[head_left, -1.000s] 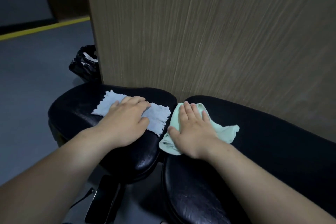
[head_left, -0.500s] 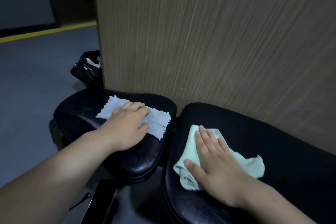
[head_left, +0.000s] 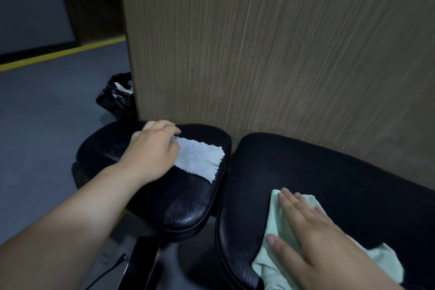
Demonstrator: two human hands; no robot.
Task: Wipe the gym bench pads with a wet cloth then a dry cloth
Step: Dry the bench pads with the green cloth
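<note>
1. Left hand (head_left: 153, 150): palm down, fingers close together and lightly bent, pressing on the left end of item 2. The fingertips reach almost to the far rim of item 3.

2. Pale blue-white cloth (head_left: 200, 160): folded to a strip with a frayed short end. It lies flat on item 3 and runs out to the right from under the left fingers, its free end just short of the pad's right edge.

3. Short black seat pad (head_left: 179, 207): glossy, creased upholstery under the left hand, its near half bare.

4. Right hand (head_left: 313, 240): palm down, fingers straight and slightly apart, thumb spread out to the left. It lies flat on item 5 and holds nothing clamped.

5. Pale green cloth (head_left: 273, 263): crumpled, spread beneath the right palm and fingers. Its edges show past the fingertips, past the thumb and to the right of the wrist.

6. Long black back pad (head_left: 329, 172): under the right hand, just beside item 3 with a narrow gap between them.

7. Wood-grain panel (head_left: 282, 42): upright, directly beyond both sets of fingertips.

8. Black rubbish bag (head_left: 116, 96): on the grey floor (head_left: 47, 113), beyond the left fingers at the panel's corner.
</note>
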